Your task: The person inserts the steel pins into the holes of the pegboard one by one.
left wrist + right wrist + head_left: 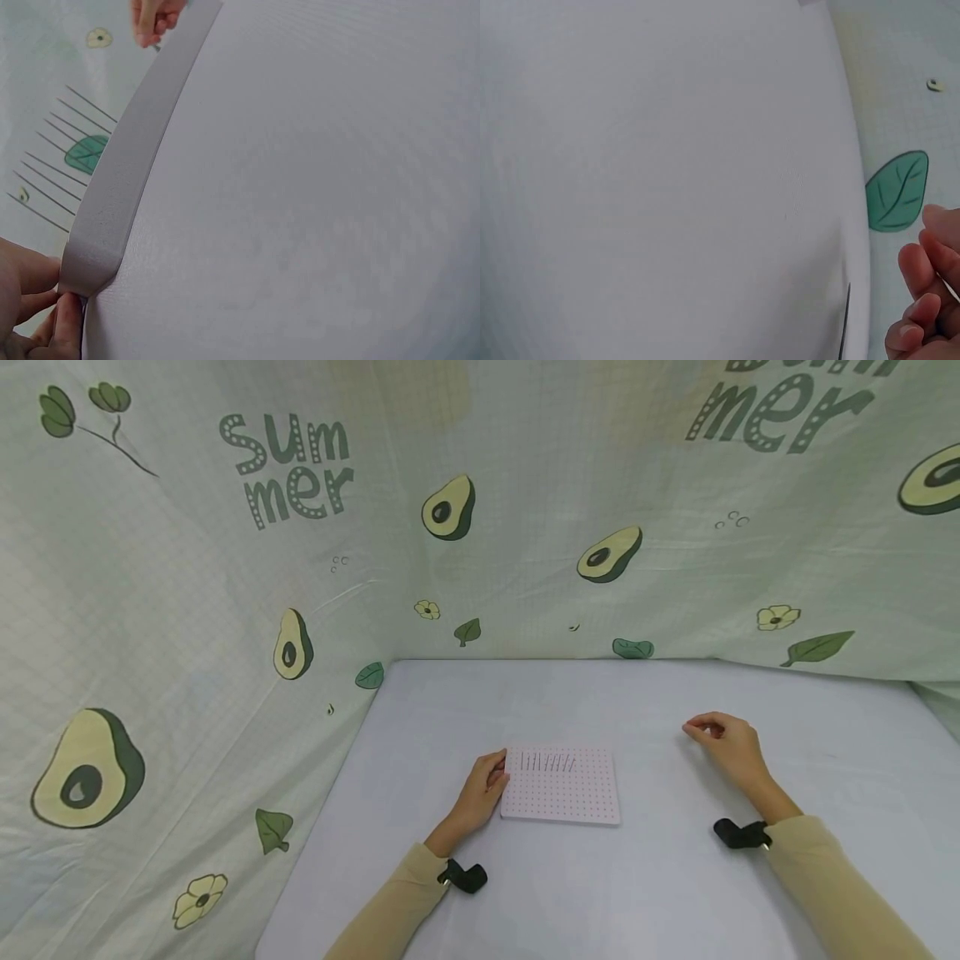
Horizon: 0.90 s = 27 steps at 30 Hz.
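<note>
A white pegboard [562, 802], dotted with rows of small holes, lies on the table. Several thin dark pins [547, 763] stand in a row along its far left part, and their shafts [51, 166] rise past the board's edge in the left wrist view. My left hand [478, 793] grips the board's left side, fingertips [67, 311] at its corner. Well right of the board, my right hand [726, 745] hovers with thumb and fingertips together. A dark speck shows by those fingertips in the left wrist view; I cannot tell whether they hold a pin.
In the right wrist view, a thin dark pin-like line [845, 322] shows left of the right hand, apart from its fingers. A white table [600, 893] spreads around the board. A printed cloth [525, 577] with avocados hangs behind and to the left.
</note>
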Motion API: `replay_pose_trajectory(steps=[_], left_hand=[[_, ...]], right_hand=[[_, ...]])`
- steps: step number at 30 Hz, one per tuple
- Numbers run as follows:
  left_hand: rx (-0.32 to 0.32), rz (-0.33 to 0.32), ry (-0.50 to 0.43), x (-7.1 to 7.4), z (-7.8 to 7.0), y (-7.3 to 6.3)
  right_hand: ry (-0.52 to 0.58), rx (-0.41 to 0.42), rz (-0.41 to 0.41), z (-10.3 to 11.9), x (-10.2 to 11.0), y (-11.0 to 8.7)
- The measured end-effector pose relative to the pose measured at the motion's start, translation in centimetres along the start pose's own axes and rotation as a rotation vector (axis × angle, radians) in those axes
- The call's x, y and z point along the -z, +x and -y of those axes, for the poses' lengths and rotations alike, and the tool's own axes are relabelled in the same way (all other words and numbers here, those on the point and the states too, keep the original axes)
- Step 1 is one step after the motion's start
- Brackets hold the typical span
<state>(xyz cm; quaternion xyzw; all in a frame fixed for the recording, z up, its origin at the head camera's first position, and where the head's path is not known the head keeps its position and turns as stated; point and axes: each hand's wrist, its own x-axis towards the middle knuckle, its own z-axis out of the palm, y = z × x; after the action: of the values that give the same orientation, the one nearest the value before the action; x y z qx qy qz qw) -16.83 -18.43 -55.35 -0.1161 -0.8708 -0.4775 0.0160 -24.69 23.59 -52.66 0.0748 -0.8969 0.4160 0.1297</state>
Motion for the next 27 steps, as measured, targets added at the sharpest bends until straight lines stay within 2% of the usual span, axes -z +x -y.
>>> replay_pose_trajectory(steps=[6,11,19,27], left_hand=[[0.001,-0.001,-0.006,0.0,0.0,0.0],[-0.025,-0.006,-0.008,0.0,-0.1,0.0],[-0.1,-0.028,0.026,-0.2,0.4,-0.2],[-0.019,-0.008,0.005,-0.1,-0.1,-0.1]], right_hand=[[-0.033,-0.041,-0.036,-1.4,0.4,0.1],[-0.056,-0.052,-0.066,-2.1,0.7,0.1],[-0.069,-0.107,-0.054,-2.7,0.8,0.1],[-0.076,-0.117,-0.016,-3.4,0.8,0.2]])
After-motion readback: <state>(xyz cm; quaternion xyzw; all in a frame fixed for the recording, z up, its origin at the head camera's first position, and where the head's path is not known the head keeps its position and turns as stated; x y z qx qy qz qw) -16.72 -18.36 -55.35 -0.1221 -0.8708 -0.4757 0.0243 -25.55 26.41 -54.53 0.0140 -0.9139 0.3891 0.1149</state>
